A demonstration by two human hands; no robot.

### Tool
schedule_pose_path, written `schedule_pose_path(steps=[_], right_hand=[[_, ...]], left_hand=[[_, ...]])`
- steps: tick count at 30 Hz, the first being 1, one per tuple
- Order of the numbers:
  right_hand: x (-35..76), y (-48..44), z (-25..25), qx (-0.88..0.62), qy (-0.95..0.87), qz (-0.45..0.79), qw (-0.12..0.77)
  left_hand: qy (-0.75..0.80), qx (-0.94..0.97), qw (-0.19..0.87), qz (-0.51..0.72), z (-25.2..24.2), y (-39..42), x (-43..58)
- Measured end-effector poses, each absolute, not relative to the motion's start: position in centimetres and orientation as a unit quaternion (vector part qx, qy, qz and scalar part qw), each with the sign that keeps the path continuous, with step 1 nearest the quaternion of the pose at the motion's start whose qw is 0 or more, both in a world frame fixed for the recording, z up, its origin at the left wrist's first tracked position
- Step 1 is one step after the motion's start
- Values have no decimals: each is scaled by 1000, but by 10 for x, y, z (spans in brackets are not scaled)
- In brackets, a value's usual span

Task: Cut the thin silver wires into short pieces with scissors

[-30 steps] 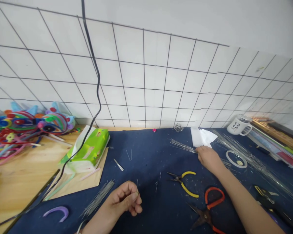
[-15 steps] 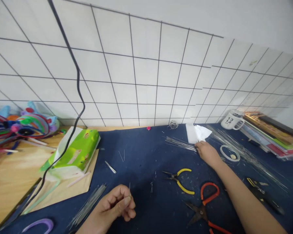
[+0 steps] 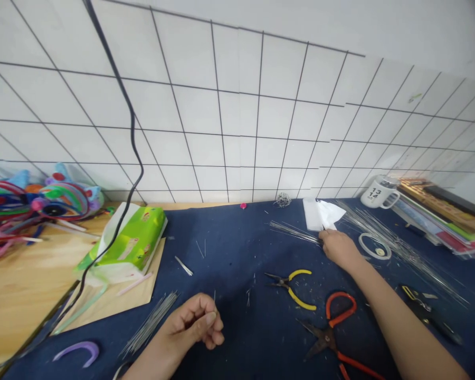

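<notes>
My left hand is curled near the front of the dark blue mat, pinching a short thin wire piece that sticks up between thumb and fingers. My right hand reaches far across the mat and rests, fingers bent, on the end of a bundle of long thin wires, right next to a folded white paper. Whether it grips the wires is hidden. Yellow-handled pliers and red-handled cutters lie between the two hands.
A green tissue pack lies on brown paper at left. More wire bundles lie front left and far right. A tape ring, white mug, stacked books, colourful pipe-cleaner pile, purple curved piece and black hanging cable surround the mat.
The view has shifted slightly; both hands stay almost where they were, the left still pinching the wire piece, the right still at the wire bundle.
</notes>
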State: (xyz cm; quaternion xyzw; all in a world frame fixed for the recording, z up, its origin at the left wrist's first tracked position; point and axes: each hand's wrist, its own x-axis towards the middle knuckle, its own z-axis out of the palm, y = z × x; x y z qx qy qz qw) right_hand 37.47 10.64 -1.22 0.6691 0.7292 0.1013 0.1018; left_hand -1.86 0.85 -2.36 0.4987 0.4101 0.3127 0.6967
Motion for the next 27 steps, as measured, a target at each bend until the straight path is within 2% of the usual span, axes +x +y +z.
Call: schedule_pose_path(steps=[22, 24, 27], right_hand=[[373, 93, 30, 672, 723, 156, 33], [368, 88, 40, 675, 723, 145, -14], [353, 75, 61, 663, 723, 81, -177]], left_hand=[[405, 504, 689, 326, -21, 7, -17], [406, 504, 689, 326, -21, 7, -17], [407, 507, 688, 322, -21, 7, -17]])
